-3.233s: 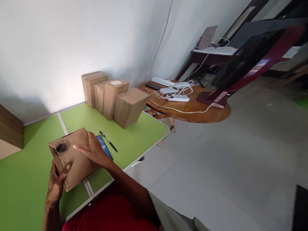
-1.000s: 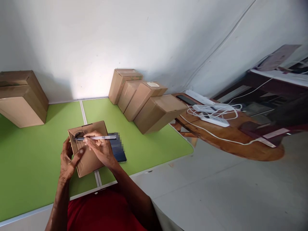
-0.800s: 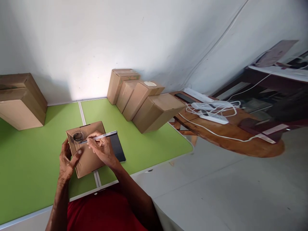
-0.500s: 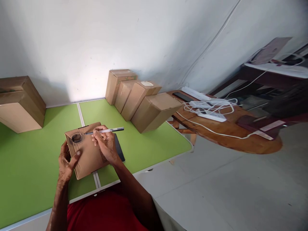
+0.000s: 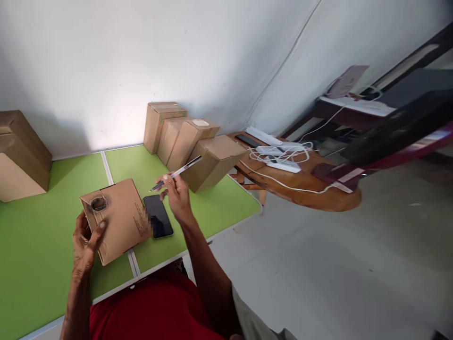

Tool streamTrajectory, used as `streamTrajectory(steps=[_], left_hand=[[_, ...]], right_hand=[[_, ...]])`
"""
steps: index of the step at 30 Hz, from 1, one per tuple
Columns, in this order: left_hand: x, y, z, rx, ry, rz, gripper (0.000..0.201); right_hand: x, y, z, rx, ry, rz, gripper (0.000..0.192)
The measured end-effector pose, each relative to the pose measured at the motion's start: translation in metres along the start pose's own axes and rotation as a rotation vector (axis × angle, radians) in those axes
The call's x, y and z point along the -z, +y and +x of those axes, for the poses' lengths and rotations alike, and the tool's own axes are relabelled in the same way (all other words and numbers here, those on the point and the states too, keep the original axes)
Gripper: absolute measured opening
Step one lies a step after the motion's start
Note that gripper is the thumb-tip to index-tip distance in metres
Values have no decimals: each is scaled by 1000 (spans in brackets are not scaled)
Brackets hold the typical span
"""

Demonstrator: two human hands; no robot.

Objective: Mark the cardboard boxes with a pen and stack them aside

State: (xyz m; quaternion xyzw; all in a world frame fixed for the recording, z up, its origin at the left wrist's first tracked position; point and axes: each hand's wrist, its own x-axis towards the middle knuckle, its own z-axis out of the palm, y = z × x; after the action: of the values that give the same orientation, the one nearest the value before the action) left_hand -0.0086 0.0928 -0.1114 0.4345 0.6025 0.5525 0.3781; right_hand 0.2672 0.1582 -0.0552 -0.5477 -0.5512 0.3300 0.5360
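Note:
A brown cardboard box (image 5: pixel 120 219) lies on the green table, with a dark, heavily scribbled ring drawn near its upper left corner and print along its right side. My left hand (image 5: pixel 87 241) grips the box's left edge, thumb on the top face. Up and to the right of the box, my right hand (image 5: pixel 176 192) pinches a pen (image 5: pixel 182 169) with a clear barrel, its tip pointing left and down. Beneath that hand lies a dark-screened phone (image 5: pixel 159 217), beside the box's right edge.
Several cardboard boxes (image 5: pixel 215 163) stand in a row against the wall at the back right of the green table (image 5: pixel 31 264). More boxes (image 5: pixel 24 156) are at the left. A wooden table (image 5: pixel 318 189) to the right carries power strips and tangled white cables (image 5: pixel 283 153).
My right hand has lifted the pen off the box and moved right, over the phone, which now shows more fully. My left hand stays on the box. The view has turned rightward.

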Motion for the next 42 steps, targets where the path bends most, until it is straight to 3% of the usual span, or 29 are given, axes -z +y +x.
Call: streamTrajectory(steps=[3,5,14,19,24,29,31,34,37,39,42], left_hand=[[1,-3,3,-2,23,22,106],[1,-4,4,-2,25,19,106],[2,-5,5,-4,32,29,104],[2,-7,6,-14,52,28,96],[2,-4,6,-26,140,10,96],[2,-1,4,-43,134,-24,98],[1,-1,4,-53,127,-36,97],[2,-4,4,-66,133,-48,97],[4,-7,4,-65,138,-54,96],[6,-9,3,-57,136,-60,94],[7,-10,4,-44,129,-80,93]], right_hand=[[46,16,6,-183,-135,-661,28],[60,25,3,-270,-186,-833,22],[51,41,-12,-432,-297,-1036,24],[40,30,-32,-420,-247,-1069,31],[7,19,-65,-400,-317,-954,66],[-6,27,-65,-453,-283,-846,85],[-4,35,-63,-474,-235,-699,81],[-2,47,-66,-504,-176,-425,55],[1,54,-74,-512,-218,-232,35],[6,54,-80,-525,-260,-99,31],[20,51,-84,-556,-287,190,43]])
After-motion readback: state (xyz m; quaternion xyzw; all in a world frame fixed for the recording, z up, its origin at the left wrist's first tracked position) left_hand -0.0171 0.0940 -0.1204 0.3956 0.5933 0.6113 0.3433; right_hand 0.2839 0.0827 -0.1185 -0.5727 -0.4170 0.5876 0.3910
